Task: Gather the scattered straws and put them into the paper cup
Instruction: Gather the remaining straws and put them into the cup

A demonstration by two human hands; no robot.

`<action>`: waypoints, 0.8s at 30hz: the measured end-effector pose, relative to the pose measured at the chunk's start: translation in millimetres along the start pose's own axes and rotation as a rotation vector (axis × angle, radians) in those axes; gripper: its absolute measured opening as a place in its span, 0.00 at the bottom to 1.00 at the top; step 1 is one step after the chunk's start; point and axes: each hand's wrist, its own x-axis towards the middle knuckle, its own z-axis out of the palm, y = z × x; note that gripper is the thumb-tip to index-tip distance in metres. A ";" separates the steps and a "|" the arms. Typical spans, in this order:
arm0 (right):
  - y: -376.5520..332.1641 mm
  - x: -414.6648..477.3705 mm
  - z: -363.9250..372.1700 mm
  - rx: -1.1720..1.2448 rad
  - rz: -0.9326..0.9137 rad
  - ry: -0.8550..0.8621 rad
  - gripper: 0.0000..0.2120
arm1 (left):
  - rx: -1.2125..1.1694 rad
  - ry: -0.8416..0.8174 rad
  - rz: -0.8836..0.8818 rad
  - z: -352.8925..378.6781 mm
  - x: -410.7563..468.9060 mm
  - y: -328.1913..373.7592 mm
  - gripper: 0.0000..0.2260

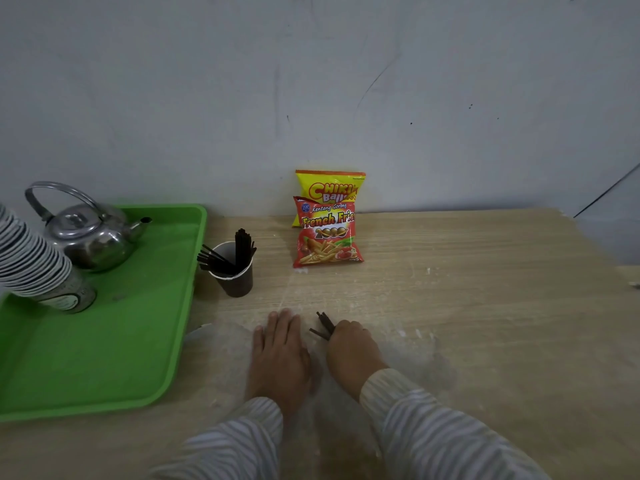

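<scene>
Dark straws (pixel 323 326) project up and to the left from the closed right hand (pixel 349 344), which is fisted round a small bundle low over the tabletop (pixel 485 306); gripping them together probably allows one trip to the cup. Left hand (pixel 278 351) lies flat, palm down, fingers together and holding nothing, just beside the right, seemingly as a brace. Paper cup (pixel 232 275) stands upright beyond the left hand, close to the rim of a green tray (pixel 104 358), and already holds many straws, some upright and some fanned leftward over its rim. No loose straws show elsewhere on the tabletop, so the task appears nearly complete. Kettle (pixel 90 237) and cup stack (pixel 34 265) occupy the tray; two snack bags (pixel 327 233) lean against the wall, apart from the work.
</scene>
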 end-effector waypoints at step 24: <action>31.0 21.9 -23.0 1.211 0.247 -0.165 0.05 | 0.032 -0.020 -0.019 2.4 1.4 -1.0 0.24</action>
